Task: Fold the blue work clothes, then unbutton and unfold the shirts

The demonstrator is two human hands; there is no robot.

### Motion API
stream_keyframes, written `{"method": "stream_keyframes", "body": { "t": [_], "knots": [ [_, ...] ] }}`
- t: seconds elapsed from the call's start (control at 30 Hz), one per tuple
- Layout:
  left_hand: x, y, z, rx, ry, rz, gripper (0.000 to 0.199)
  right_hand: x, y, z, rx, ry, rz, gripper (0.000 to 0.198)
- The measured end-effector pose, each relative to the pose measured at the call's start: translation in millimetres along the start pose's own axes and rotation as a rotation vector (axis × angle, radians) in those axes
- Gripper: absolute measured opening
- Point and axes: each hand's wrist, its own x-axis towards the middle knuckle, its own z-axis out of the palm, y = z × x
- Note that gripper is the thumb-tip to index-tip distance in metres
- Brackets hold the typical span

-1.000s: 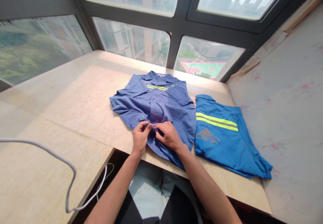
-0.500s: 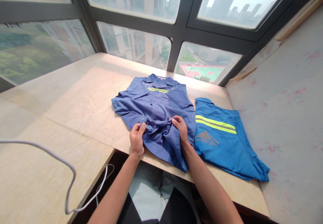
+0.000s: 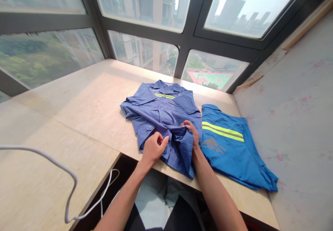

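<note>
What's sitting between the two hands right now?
In the head view, only bunched front fabric of the blue work shirt lies between the left hand and the right hand; both pinch its lower part.

Since a second ago: my two hands were pinched together at the lower placket of the blue shirt (image 3: pixel 166 116); now they're apart. Left hand (image 3: pixel 154 148) has dropped toward the near table edge, gripping the hem. Right hand (image 3: pixel 191 131) has shifted right, holding a raised fold. Lower shirt front is now bunched and lifted, no longer flat. My view has tilted up slightly.
</note>
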Motion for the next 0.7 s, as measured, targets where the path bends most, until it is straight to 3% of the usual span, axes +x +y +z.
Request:
{"method": "stream_keyframes", "body": {
  "t": [0.1,0.17,0.27,0.33,0.5,0.6,0.7],
  "knots": [
    [5.3,4.9,0.2,0.082,0.065,-0.044,0.027,-3.7,-0.8,7.5,-0.084,-0.009,-0.047,0.021],
    [10.4,4.7,-0.5,0.173,0.13,0.044,0.037,-7.2,0.0,11.5,-0.312,-0.017,-0.14,0.017],
    [18.5,1.5,0.9,0.317,0.191,0.199,0.041,-12.8,2.6,14.9,-0.8,-0.123,-0.369,0.013],
    [22.8,-2.0,4.8,0.383,0.193,0.222,0.04,-15.5,3.8,15.1,-1.052,-0.2,-0.532,0.012],
    [27.5,-13.8,16.1,0.377,0.142,0.183,0.036,-18.6,2.8,14.9,-1.343,-0.24,-0.814,0.025],
    [27.3,-20.0,17.0,0.306,0.125,0.195,0.038,-23.1,3.4,19.8,-1.397,-0.374,-0.831,0.028],
    [26.3,-23.9,15.7,0.282,0.095,0.179,0.047,-29.0,5.4,27.3,-1.427,-0.496,-0.737,0.025]
  ]
}}
